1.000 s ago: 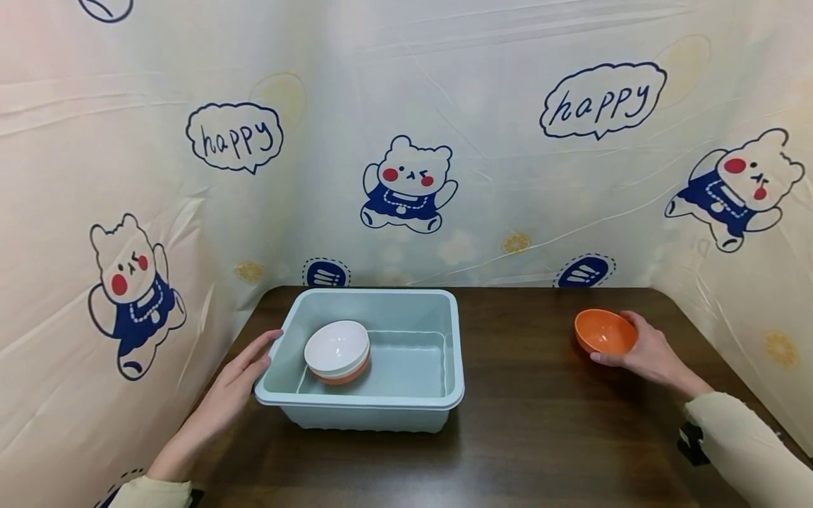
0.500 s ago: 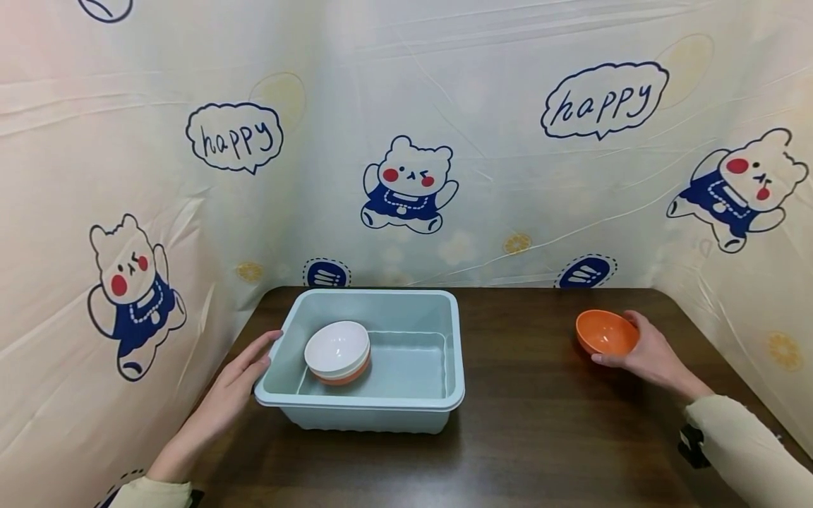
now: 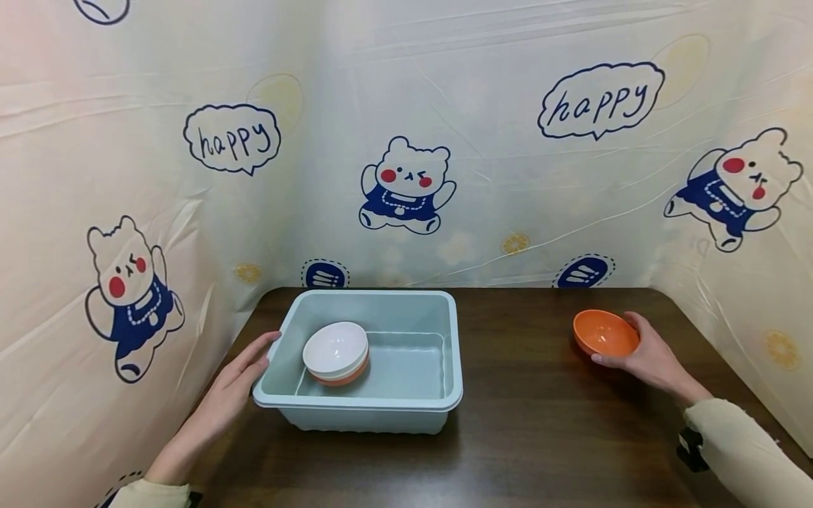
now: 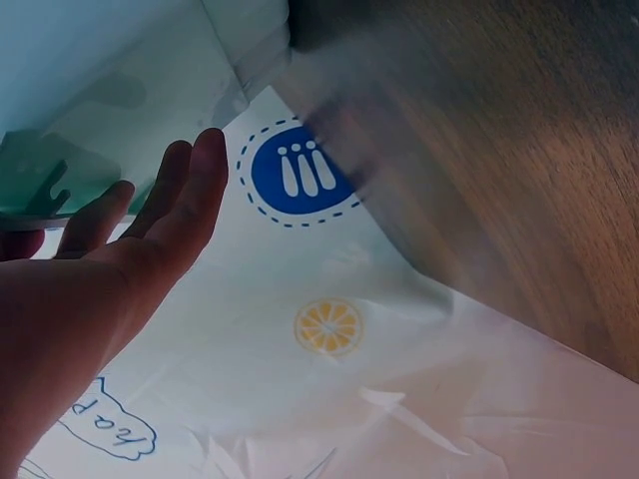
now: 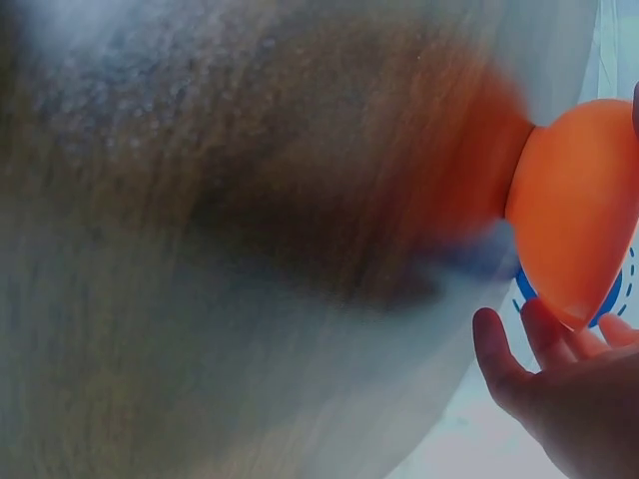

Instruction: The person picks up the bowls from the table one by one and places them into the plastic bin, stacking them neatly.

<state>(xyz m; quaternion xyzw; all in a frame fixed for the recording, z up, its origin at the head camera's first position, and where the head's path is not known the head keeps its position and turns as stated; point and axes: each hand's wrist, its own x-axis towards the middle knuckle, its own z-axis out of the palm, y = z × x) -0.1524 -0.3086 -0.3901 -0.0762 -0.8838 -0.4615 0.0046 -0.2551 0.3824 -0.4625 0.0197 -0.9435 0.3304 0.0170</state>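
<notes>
An orange bowl (image 3: 602,334) sits upright on the dark table at the right. My right hand (image 3: 655,358) holds it from its right side, thumb at the near rim and fingers round the far side. In the right wrist view the base of the orange bowl (image 5: 574,205) meets the table, and fingertips touch its rim. At the left, a pale blue basin (image 3: 357,403) contains stacked bowls: a white bowl (image 3: 335,347) on top, an orange one partly visible at the bottom. My left hand (image 3: 231,384) rests with extended fingers against the basin's left rim.
The brown wooden table (image 3: 514,409) extends between the basin and the orange bowl. A printed cloth (image 3: 495,212) with bears and "happy" bubbles hangs round the back and both sides, close to the table edges.
The whole head view shifts slightly. Both hands, the basin and the orange bowl otherwise keep nearly the same places.
</notes>
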